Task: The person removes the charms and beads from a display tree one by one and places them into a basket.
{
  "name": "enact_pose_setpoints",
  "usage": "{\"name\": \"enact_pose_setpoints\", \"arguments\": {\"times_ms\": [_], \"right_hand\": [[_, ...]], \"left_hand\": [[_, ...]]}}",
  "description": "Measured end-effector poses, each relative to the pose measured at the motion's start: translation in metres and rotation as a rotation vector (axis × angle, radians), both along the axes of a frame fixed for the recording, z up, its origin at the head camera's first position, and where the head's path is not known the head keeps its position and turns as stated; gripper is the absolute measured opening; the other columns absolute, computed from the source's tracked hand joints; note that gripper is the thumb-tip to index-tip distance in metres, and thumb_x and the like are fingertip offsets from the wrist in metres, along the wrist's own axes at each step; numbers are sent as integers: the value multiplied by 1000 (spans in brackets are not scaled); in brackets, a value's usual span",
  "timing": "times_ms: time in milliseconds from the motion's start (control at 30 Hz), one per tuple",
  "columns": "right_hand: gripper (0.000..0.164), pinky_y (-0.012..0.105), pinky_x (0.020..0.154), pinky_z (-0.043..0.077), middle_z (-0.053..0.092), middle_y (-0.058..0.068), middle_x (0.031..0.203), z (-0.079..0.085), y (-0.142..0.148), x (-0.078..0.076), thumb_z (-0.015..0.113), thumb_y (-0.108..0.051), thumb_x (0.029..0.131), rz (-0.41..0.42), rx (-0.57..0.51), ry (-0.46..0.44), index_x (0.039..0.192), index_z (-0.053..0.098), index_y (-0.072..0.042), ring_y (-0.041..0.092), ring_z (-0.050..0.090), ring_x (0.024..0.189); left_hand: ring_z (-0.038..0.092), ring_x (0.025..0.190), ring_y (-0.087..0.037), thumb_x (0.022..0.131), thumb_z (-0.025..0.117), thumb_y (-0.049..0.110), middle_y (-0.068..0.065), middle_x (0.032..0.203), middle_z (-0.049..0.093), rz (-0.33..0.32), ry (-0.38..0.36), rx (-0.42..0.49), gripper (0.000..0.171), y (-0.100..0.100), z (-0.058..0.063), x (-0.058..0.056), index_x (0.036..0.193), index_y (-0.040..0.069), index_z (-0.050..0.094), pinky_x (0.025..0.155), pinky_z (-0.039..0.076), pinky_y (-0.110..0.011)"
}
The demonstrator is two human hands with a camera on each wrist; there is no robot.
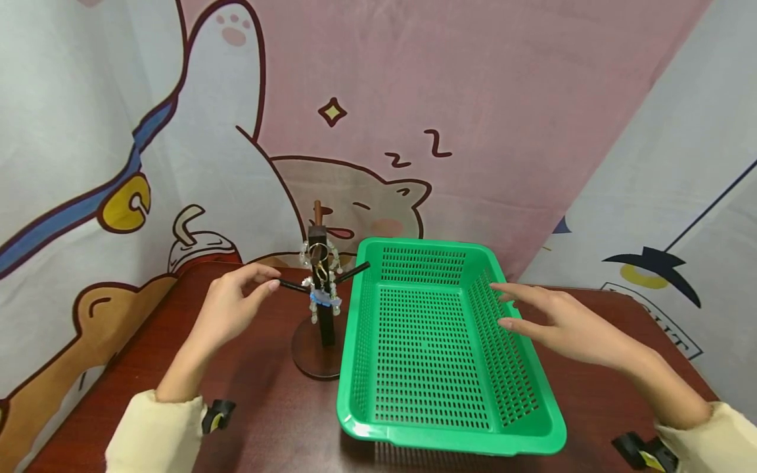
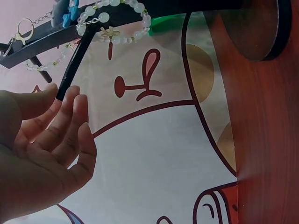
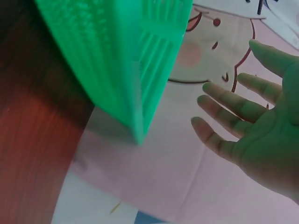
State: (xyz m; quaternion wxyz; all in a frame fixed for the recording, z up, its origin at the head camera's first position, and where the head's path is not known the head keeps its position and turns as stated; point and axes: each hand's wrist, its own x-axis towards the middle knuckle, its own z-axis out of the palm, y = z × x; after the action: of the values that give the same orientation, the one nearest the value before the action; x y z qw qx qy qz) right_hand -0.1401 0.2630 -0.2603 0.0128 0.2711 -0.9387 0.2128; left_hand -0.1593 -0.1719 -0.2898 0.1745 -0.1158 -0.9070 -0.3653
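Jewellery stand (image 1: 327, 332), 1 in all, stands upright on its 1 round base (image 1: 307, 358), just left of the basket (image 1: 558, 430). Its post runs vertically, and its left peg (image 1: 292, 286) slants outward, away from the basket, so the peg's tip lies right at the thumb and fingertips of the left hand (image 1: 236, 302). That hand is plainly the nearer of the 2 to the stand. Its fingers are bent loosely around the tip; I cannot tell whether they pinch the peg or only hover beside it.

Farther along the peg, toward the basket, comes the post with its hangings: at least 2 strings of pale beads (image 2: 145, 21), 1 gold-coloured ring (image 2: 21, 37) and 1 blue-grey charm (image 1: 325, 299). The overlap hides any exact bead count. At least 3 pegs show; the right peg (image 1: 357, 270) points toward the basket's left rim.

Next is the basket itself, 1, green and perforated, its long sides running away from the person. At its right side the right hand (image 1: 550, 322) hangs in the air with fingers extended, grasping nothing, apart from the basket in the right wrist view. 1 table (image 1: 272, 394) lies beneath the basket; beyond it hangs a printed cloth (image 1: 503, 118).
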Motion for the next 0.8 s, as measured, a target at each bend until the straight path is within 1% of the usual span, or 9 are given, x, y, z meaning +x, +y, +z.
{"name": "enact_pose_setpoints", "arguments": {"times_ms": [33,67,133,200,233,300,433,600,800], "right_hand": [[47,36,73,45,59,-1,115,1,-5,-2,56,-31,91,16,-9,-3,134,44,-18,16,56,97],[46,32,69,45,59,-2,113,1,-9,-4,57,-30,91,39,-20,-2,134,45,-18,14,55,92],[44,27,64,44,60,-4,109,2,-18,-9,58,-28,91,81,-35,11,132,47,-17,9,55,86],[42,26,62,44,61,-5,106,3,-28,-14,59,-25,90,124,-62,1,130,49,-16,7,55,83],[41,27,63,45,62,-6,104,4,-33,-16,60,-24,89,143,-72,-3,129,50,-16,7,56,83],[39,29,68,47,63,-8,101,5,-44,-21,60,-23,90,186,-86,-6,127,52,-14,7,58,89],[33,31,73,47,64,-8,97,9,-65,-28,59,-21,90,249,-105,-33,121,56,-11,6,58,88],[28,30,74,47,65,-9,92,13,-92,-36,60,-16,89,315,-107,-53,117,59,-9,5,59,86],[28,30,74,47,65,-8,93,15,-121,-41,60,-18,89,354,-135,-102,116,59,-9,6,59,85]], "left_hand": [[61,77,-22,88,61,10,-6,86,67,1,4,2,13,0,0,0,100,5,65,68,42,-38],[61,76,-22,88,61,10,-6,85,67,3,8,3,13,0,-1,-1,99,5,66,68,42,-38],[61,74,-21,87,61,9,-6,83,67,6,16,7,11,0,-2,-3,97,5,66,67,42,-37],[61,73,-21,87,61,8,-6,81,67,12,22,11,9,1,-2,-4,95,5,66,66,42,-37],[61,72,-21,87,62,8,-6,80,67,15,25,13,9,1,-3,-4,94,4,66,66,41,-36],[61,71,-22,87,61,7,-6,79,67,19,27,17,8,1,-3,-5,93,4,66,65,41,-36],[62,72,-23,87,61,7,-8,80,67,24,17,22,9,0,-4,-5,93,3,66,66,42,-37],[61,76,-23,87,61,8,-7,82,67,28,3,22,9,0,-4,-5,94,4,66,68,42,-37],[61,77,-23,88,61,9,-7,83,67,28,-5,28,9,0,-4,-5,94,4,66,68,42,-37]]}}
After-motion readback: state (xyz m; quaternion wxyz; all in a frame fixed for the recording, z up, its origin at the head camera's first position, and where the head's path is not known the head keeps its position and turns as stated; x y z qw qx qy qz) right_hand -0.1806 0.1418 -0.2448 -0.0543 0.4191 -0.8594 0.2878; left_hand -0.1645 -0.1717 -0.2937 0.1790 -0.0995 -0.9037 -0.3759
